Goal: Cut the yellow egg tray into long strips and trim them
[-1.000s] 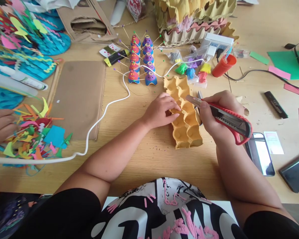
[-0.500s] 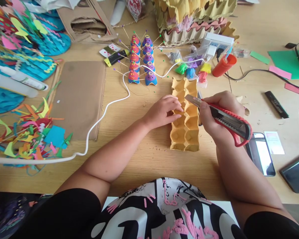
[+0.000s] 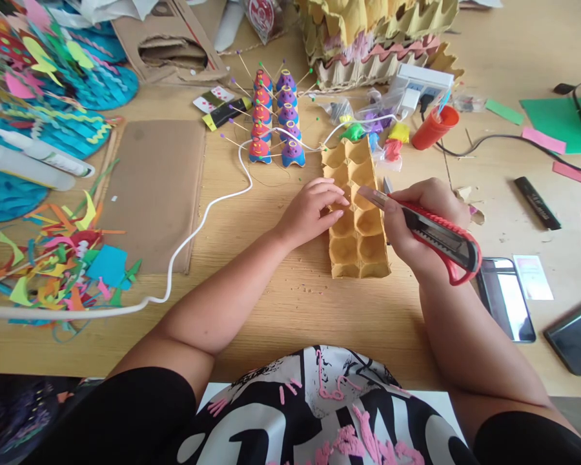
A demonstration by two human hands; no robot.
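Observation:
A yellow egg carton (image 3: 345,248) with two rows of cups lies slightly tilted on the table in front of me. My left hand (image 3: 314,210) rests at its left edge, with the fingers apart and bent over the cups. In my right hand (image 3: 423,213) is a red and black utility knife (image 3: 438,236). Its blade (image 3: 372,196) is out and points left, over the carton's right row. Partly hidden behind my right hand, another metal blade (image 3: 388,186) lies beside the carton.
Painted red and purple egg-cup figures (image 3: 260,150) with pins stand behind, crossed by a white cable (image 3: 208,205). Cardboard (image 3: 150,194) and paper scraps (image 3: 53,271) lie left. Bags of coloured clay (image 3: 393,150), a red cup (image 3: 434,127), and a phone (image 3: 506,297) are right. Egg trays (image 3: 368,39) stack at the back.
The egg carton has moved away from me and turned, its far end swinging left. My left hand has shifted slightly left, and my right hand with the knife has moved a little left too.

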